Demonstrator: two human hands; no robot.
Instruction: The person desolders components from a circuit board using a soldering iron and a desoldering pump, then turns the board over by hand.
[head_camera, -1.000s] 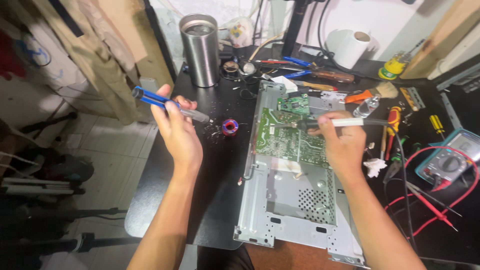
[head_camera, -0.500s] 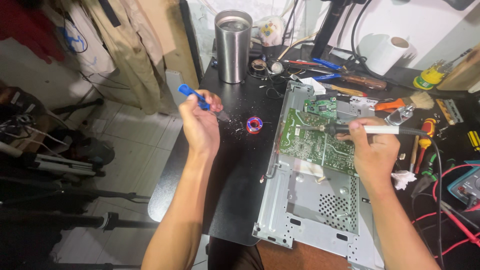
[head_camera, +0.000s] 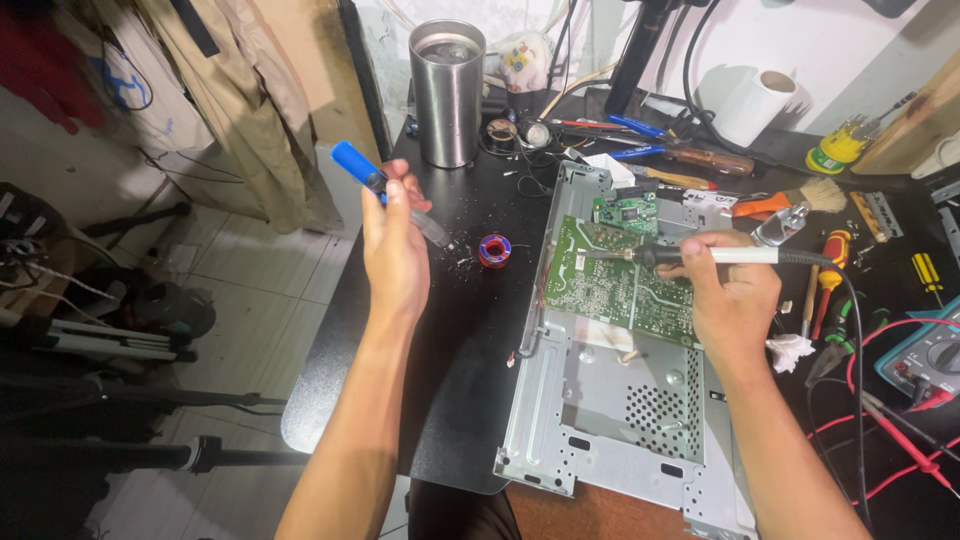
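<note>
My left hand (head_camera: 395, 250) grips a blue-handled desoldering pump (head_camera: 385, 190), held tilted above the black table with its clear tip pointing down toward a small red and blue solder spool (head_camera: 494, 250). My right hand (head_camera: 730, 290) holds a white-handled soldering iron (head_camera: 700, 256) level. Its tip reaches left over the green circuit board (head_camera: 600, 280). The board is mounted on a grey metal chassis (head_camera: 620, 400) lying flat on the table.
A steel tumbler (head_camera: 447, 92) stands at the back. Pliers, screwdrivers, a brush (head_camera: 790, 203) and a paper roll (head_camera: 745, 105) crowd the back right. A multimeter (head_camera: 925, 355) with red leads lies at the right. Left of the table's edge is tiled floor with tripods (head_camera: 110, 340).
My left hand with the pump has stayed raised beside the spool while the view shifted. My right hand keeps the iron over the green board.
</note>
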